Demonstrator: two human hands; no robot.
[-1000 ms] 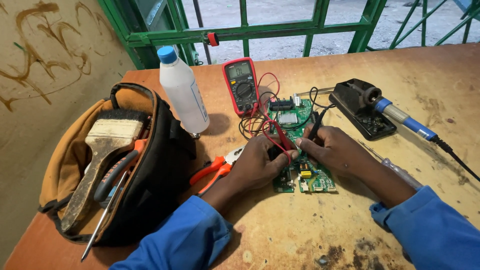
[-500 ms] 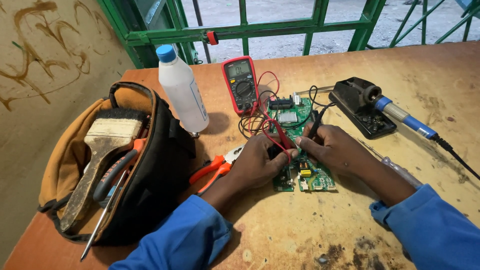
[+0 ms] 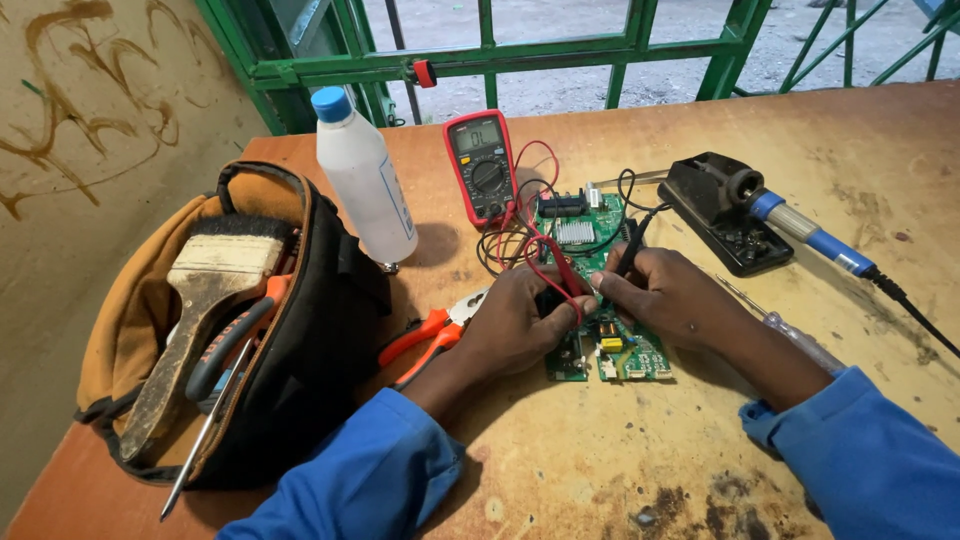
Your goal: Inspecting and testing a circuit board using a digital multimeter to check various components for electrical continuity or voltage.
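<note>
A green circuit board (image 3: pixel 615 352) lies on the wooden table (image 3: pixel 620 470). My left hand (image 3: pixel 520 325) holds a red probe (image 3: pixel 562 268) with its tip down on the board. My right hand (image 3: pixel 665 295) holds a black probe (image 3: pixel 630 245) against the board beside it. Red and black leads run from both probes to a red multimeter (image 3: pixel 482 165) lying just behind the board. Both hands cover the board's middle.
A white plastic bottle (image 3: pixel 362 180) with a blue cap stands left of the meter. An open tool bag (image 3: pixel 215 330) holds a paintbrush and screwdrivers. Orange-handled pliers (image 3: pixel 425 335) lie by my left wrist. A soldering iron (image 3: pixel 800 228) rests in its black stand at right. Green bars stand behind.
</note>
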